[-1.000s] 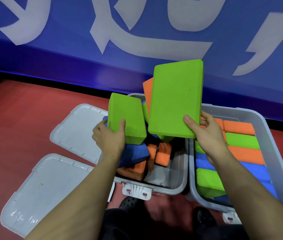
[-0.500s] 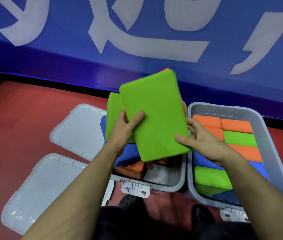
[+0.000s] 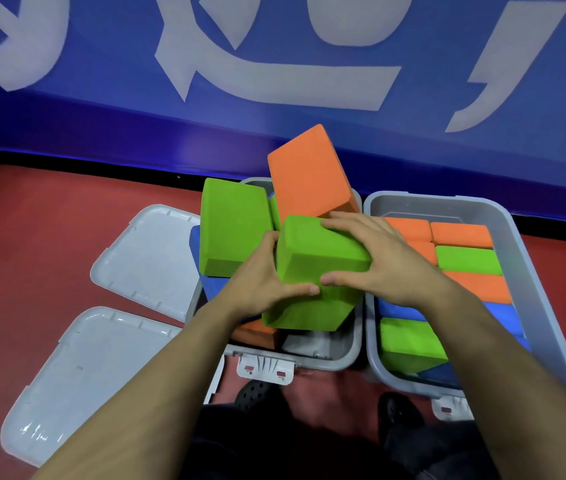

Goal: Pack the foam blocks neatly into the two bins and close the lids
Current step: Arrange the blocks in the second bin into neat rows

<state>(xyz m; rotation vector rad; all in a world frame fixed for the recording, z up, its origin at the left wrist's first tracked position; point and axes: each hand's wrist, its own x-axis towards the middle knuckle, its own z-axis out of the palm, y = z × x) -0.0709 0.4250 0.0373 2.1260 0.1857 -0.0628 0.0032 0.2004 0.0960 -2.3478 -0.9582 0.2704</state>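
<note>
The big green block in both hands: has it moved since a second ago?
Yes. The green block has come down from above the left bin rim and now lies tilted among its blocks.

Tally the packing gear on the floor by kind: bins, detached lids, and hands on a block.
Bins: 2 (left bin, right bin)
Lids, both off and lying left of the bins: 2 (near lid, far lid)
Hands, both holding the green block: 2 (left hand, right hand)
Total: 6
</note>
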